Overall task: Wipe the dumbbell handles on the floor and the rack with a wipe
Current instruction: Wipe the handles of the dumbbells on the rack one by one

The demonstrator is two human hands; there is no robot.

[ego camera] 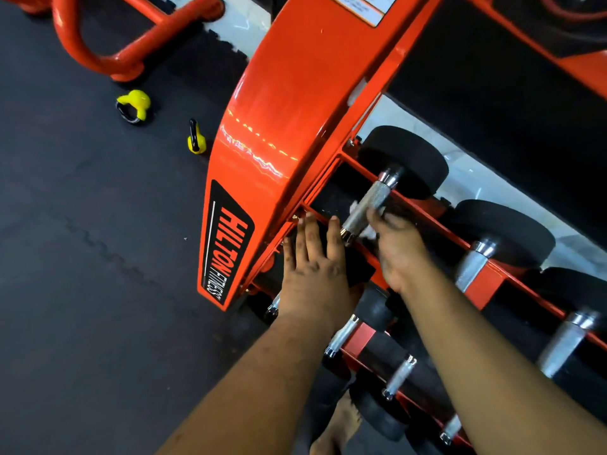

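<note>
Knurled steel makes up the handle of the nearest dumbbell, which lies in the upper tier of the orange rack, its black rubber head set against the back rail. The right hand curls around the near end of this handle with a white wipe pinched against the metal; scraps of it show on both sides of the bar, though blur hides how much of it wraps around. The left hand lies flat with fingers straight and slightly spread, pressing on the near black head and the rack's front rail, probably to steady things.

This weight looks heavy and stiff, so it should stay put in its cradle under rubbing, with no need to lift it. The cross-hatched grip is rough and will likely snag a thin, soft, damp wipe, so folding it thick and twisting around the bar seems wiser than dragging along it. Smooth chrome collars at each end should wipe easily. More dumbbells with similar bars sit further along and on the lower tier, and glossy painted steel covers the rack's side panel. Two yellow kettlebells stand on the dark rubber floor
</note>
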